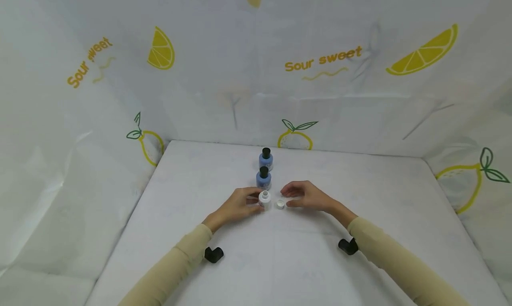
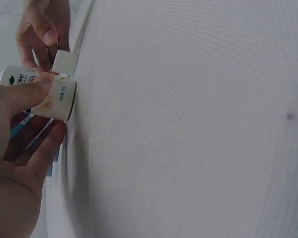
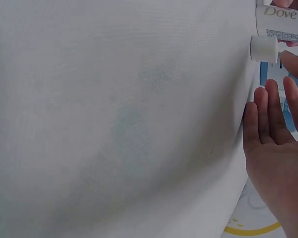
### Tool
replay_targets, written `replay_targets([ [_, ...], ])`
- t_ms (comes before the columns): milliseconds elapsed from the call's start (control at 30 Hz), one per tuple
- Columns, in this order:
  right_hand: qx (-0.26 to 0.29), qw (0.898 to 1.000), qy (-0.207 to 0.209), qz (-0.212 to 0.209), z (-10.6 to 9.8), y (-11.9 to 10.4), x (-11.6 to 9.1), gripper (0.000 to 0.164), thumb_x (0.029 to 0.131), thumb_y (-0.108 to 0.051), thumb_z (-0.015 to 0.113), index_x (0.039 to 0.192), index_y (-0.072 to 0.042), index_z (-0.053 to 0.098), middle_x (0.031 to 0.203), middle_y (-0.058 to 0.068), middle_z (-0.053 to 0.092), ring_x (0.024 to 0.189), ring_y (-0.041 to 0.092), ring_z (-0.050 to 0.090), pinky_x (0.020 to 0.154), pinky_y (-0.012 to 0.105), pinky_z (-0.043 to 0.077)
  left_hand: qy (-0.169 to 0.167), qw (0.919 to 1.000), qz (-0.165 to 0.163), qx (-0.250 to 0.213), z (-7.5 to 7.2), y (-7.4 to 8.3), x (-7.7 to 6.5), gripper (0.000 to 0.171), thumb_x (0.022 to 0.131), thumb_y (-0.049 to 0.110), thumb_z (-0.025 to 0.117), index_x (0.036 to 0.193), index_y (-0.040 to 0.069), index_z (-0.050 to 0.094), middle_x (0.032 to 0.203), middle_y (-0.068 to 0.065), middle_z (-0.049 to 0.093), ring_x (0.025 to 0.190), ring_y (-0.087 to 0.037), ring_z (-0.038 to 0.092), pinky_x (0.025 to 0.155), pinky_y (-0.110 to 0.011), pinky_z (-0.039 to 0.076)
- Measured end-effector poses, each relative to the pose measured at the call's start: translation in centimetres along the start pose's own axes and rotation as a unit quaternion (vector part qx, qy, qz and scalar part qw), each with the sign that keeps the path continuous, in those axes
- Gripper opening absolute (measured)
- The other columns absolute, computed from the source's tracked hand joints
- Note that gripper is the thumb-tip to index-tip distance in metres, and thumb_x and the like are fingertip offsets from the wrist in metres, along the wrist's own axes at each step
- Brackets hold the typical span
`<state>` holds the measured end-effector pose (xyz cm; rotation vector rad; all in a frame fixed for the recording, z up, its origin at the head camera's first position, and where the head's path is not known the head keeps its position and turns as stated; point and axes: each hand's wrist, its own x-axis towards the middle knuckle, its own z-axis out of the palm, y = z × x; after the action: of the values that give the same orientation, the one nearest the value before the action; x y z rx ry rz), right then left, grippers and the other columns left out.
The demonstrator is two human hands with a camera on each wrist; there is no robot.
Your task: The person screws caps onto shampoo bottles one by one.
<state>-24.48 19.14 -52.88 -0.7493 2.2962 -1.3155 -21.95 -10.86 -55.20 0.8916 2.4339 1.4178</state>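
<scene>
A: What did the left hand (image 1: pixel 237 204) have?

B: It pinched the white bottle (image 1: pixel 264 202), thumb across the front of the label and fingers round the other side. The bottle stood upright on the table (image 1: pixel 312 266), its mouth uncapped. In the right wrist view, its label read "Dove".

A: And the right hand (image 1: pixel 308 195)?

B: That 1 was spread, its thumb set apart from 4 loosely bent fingers. The thumb tip was just beside the white cap (image 1: pixel 280 204); I couldn't tell whether the 2 touched.

A: Where was the cap, exactly?

B: On the table between the 2 hands, near the bottle on its right side.

A: What stood beyond them?

B: 2 blue bottles, both upright with black tops. The nearer blue bottle (image 1: pixel 263 180) stood just past the white bottle, and the farther blue bottle (image 1: pixel 266 159) was right behind it.

A: Anything at the wrists?

B: A black fitting showed under each pale sleeve (image 1: pixel 172 263).

A: And around the table?

B: A white sheet (image 1: pixel 224 66) hung behind it and at the sides, printed with yellow lemons and slices. The words "Sour sweet" appeared on it 2 times.
</scene>
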Motion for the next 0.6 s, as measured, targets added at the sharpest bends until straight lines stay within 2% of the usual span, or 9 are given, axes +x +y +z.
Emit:
replay_targets([
  [67,-0.016,1.000,0.002,-0.007,0.4,0.1,0.1,0.038,0.093,-0.007,0.084,0.127,0.002,0.072,0.129,0.020,0.075,0.121,0.034,0.073,0.110,0.039,0.062,0.003,1.0000,0.003,0.004,-0.1,0.0,-0.1,0.047,0.093,0.003,0.085,0.137,-0.003,0.068,0.135,-0.020,0.075,0.121,-0.034,0.077,0.105,-0.028,0.065],
  [300,-0.054,0.998,0.022,-0.012,1.5,-0.2,0.1,0.039,0.087,-0.011,0.090,0.122,-0.003,0.075,0.123,0.012,0.078,0.116,0.027,0.072,0.107,0.029,0.061,0.013,0.9998,0.010,0.013,-0.4,0.2,-0.6,0.050,0.091,0.006,0.088,0.136,0.000,0.069,0.129,-0.016,0.076,0.118,-0.031,0.076,0.102,-0.027,0.066],
  [600,-0.082,0.996,0.044,-0.012,2.4,-0.2,0.0,0.030,0.088,-0.015,0.090,0.114,-0.007,0.076,0.115,0.006,0.078,0.109,0.018,0.070,0.101,0.024,0.060,0.033,0.9989,0.018,0.028,-1.2,0.7,-0.3,0.046,0.089,0.009,0.090,0.132,0.005,0.073,0.119,-0.011,0.074,0.114,-0.026,0.075,0.098,-0.024,0.066],
])
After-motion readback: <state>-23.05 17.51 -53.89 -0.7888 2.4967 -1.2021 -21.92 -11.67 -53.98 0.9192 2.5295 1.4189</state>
